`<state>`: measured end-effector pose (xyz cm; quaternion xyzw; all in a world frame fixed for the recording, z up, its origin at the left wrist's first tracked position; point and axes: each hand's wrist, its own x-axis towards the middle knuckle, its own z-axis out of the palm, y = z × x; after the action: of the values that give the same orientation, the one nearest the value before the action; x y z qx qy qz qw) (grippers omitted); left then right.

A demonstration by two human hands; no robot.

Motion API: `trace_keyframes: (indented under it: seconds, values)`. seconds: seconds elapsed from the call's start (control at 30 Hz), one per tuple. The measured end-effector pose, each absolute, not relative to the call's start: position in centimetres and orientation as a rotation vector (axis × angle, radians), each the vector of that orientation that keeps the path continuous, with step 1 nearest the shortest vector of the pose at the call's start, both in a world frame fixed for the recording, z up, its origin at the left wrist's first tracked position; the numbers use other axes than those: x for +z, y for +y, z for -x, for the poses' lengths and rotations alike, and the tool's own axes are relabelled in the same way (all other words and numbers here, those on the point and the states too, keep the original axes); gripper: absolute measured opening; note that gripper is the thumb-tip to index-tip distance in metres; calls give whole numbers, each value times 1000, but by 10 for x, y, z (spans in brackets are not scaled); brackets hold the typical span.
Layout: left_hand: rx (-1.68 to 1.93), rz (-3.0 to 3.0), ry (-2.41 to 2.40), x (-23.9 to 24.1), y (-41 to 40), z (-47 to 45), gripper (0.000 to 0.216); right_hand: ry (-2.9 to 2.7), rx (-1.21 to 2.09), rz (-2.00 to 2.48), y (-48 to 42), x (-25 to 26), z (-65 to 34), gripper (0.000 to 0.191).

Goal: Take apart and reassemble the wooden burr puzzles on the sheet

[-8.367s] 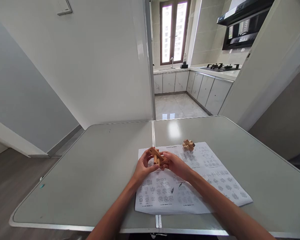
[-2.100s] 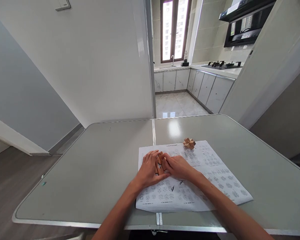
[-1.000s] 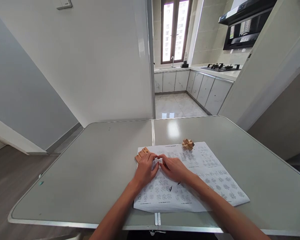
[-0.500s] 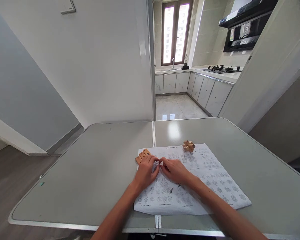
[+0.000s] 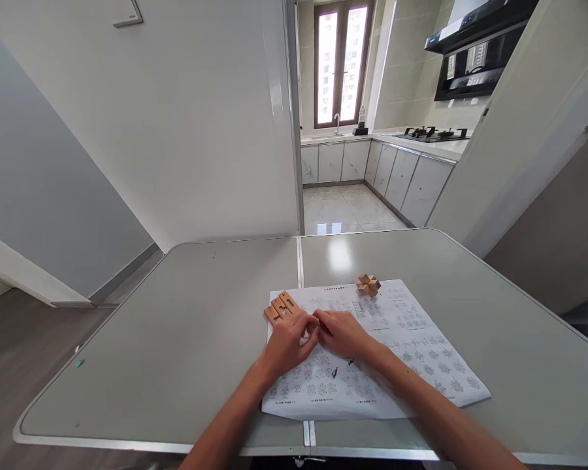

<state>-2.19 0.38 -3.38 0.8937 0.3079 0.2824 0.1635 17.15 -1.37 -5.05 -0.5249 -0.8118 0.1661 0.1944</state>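
Observation:
My left hand (image 5: 294, 341) and my right hand (image 5: 343, 331) meet over a printed paper sheet (image 5: 411, 326), fingertips together. Both are closed in a pinch; whatever lies between the fingers is hidden or too small to name. Just beyond my left hand lie several flat notched wooden pieces (image 5: 282, 307), side by side at the sheet's left edge. An assembled wooden burr puzzle (image 5: 368, 285) stands on the far part of the sheet. Rows of line drawings cover the paper. Two small dark marks or bits show near my right wrist, too small to identify.
The sheet lies on a grey folding table (image 5: 151, 352) with a metal rim and a centre seam. A small green bit (image 5: 80, 363) sits near its left edge. Beyond the table are a white wall (image 5: 215, 130) and a kitchen with cabinets (image 5: 396, 173).
My left hand has shifted slightly right and toward me, uncovering more of the flat wooden pieces. My right hand stays nearly in place. The view has shifted a little.

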Motion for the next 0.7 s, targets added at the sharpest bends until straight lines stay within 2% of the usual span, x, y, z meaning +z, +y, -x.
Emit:
trace_keyframes:
  seconds: [0.13,0.33,0.53,0.6,0.7]
  values:
    - [631,-2607,788,-37,1,19,9,-2284,516,1466,-13,-49,-173,28]
    - [633,-2631,787,-39,3,20,12,-2259,537,1468,-14,-50,-173,32]
    - [613,-2665,820,-37,3,21,27,-1845,442,1644,-8,-58,-174,17]
    - [609,-2669,826,-36,2,20,27,-1627,456,1646,-4,-59,-177,22]
    - [612,-2677,817,-36,3,20,20,-1340,518,1573,3,-59,-184,40]
